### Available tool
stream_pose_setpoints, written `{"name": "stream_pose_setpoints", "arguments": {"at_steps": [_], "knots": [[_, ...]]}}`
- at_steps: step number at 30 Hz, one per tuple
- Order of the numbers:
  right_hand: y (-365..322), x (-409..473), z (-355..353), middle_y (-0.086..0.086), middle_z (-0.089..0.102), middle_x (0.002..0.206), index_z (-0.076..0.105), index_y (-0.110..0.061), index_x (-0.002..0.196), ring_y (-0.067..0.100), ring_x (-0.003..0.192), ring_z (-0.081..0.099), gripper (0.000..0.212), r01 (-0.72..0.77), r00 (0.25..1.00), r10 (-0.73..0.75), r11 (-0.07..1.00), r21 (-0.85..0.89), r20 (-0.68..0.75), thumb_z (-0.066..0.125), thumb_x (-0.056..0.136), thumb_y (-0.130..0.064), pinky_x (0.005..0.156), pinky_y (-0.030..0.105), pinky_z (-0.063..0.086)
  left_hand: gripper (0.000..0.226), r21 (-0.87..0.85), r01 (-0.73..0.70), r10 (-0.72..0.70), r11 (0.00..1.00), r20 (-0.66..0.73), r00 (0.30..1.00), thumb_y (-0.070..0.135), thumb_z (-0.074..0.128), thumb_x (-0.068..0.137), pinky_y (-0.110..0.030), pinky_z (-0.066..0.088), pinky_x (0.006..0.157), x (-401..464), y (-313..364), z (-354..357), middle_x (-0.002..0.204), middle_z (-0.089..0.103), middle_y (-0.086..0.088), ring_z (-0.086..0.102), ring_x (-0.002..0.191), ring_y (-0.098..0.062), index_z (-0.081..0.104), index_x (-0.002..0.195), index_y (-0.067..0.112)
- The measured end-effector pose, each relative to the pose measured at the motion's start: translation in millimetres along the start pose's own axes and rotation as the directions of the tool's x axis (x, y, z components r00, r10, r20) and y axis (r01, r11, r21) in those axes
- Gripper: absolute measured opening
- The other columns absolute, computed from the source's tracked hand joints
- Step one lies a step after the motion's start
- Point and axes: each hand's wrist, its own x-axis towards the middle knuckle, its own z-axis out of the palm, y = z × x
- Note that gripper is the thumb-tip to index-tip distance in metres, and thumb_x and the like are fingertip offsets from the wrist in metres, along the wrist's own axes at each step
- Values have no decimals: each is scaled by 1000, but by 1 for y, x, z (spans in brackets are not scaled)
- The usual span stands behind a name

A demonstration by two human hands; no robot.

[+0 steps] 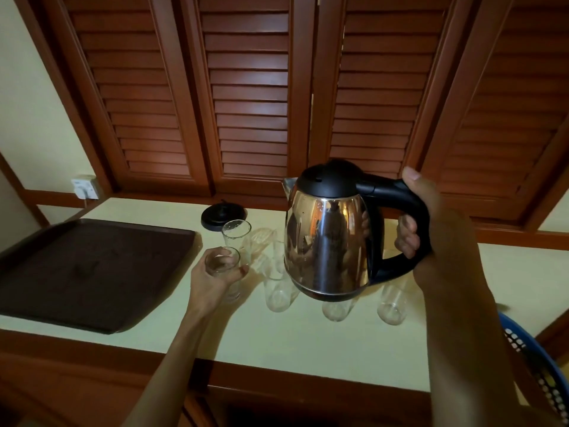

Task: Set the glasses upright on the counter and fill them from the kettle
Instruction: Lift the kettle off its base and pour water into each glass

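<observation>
The steel kettle hangs in the air above the counter, upright, spout to the left. The right hand grips its black handle, fingers curled through the loop and thumb up on top. The left hand wraps its fingers round an upright glass at the counter. A 2nd upright glass stands just behind. 3 more glasses lie on their sides below the kettle. None shows water. The kettle base sits behind, a dark tray to the left, louvred wooden shutters beyond, a blue basket at right.
</observation>
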Motion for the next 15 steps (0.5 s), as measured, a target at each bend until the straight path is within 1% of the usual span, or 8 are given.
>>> {"name": "stream_pose_setpoints", "arguments": {"at_steps": [1, 4, 6, 7, 9, 11, 13, 15], "knots": [[0, -1, -2, -5, 47, 46, 63, -16, 76, 10, 36, 40, 38, 7, 1000, -7, 1000, 3, -1, 71, 89, -51, 42, 22, 37, 50, -4, 4, -4, 1000, 3, 1000, 11, 93, 70, -31, 53, 84, -1, 0, 0, 102, 73, -1, 68, 95, -10, 67, 112, 11], [0, -2, -8, -5, 48, 48, 61, -20, 68, 11, 39, 41, 39, 18, 1000, -18, 1000, -4, -12, 69, 91, -51, 45, 23, 39, 67, -15, -2, 2, 1000, 1, 1000, 26, 96, 62, -45, 59, 88, -4, 3, 0, 107, 72, -6, 69, 104, -22, 62, 120, 24], [0, -4, -11, -4, 50, 48, 57, -20, 66, 13, 40, 43, 43, 32, 999, -32, 999, -26, -10, 67, 93, -52, 46, 24, 41, 76, 11, -41, 41, 999, -17, 999, 20, 97, 65, -47, 57, 93, -8, 9, 1, 111, 68, -6, 65, 107, -23, 54, 128, 29], [0, -5, -12, -3, 50, 49, 56, -20, 66, 14, 40, 43, 43, 49, 999, -49, 998, -29, -11, 66, 93, -52, 46, 24, 42, 82, 25, -61, 62, 998, -43, 997, 16, 96, 67, -44, 54, 96, -12, 13, 3, 116, 66, -6, 63, 110, -22, 50, 132, 32], [-1, -7, -13, -2, 48, 50, 58, -18, 69, 15, 42, 42, 41, 75, 997, -75, 997, -14, -20, 67, 93, -51, 46, 25, 41, 90, 80, -131, 140, 988, -130, 981, 19, 96, 67, -36, 47, 102, -20, 23, 5, 131, 58, -4, 56, 123, -19, 46, 140, 34], [-2, -10, -12, -2, 48, 52, 63, -18, 76, 15, 43, 42, 37, 76, 997, -75, 997, 9, -32, 68, 92, -51, 47, 25, 40, 85, 156, -240, 269, 958, -204, 941, 24, 94, 69, -30, 42, 105, -33, 38, 11, 138, 52, 0, 51, 129, -15, 47, 140, 34], [-6, -11, -11, -2, 47, 52, 64, -18, 78, 14, 43, 41, 37, 67, 997, -66, 998, 16, -38, 68, 92, -51, 48, 24, 40, 74, 208, -340, 380, 917, -198, 903, 27, 85, 72, -21, 39, 102, -52, 56, 23, 135, 50, 5, 48, 126, -10, 50, 137, 32], [-10, -13, -9, -3, 45, 51, 63, -19, 74, 13, 43, 41, 38, 44, 998, -43, 999, 19, -39, 68, 91, -52, 49, 23, 40, 67, 213, -393, 423, 894, -120, 898, 26, 76, 71, -15, 36, 98, -69, 70, 40, 133, 50, 8, 47, 124, -7, 53, 134, 29]]}}
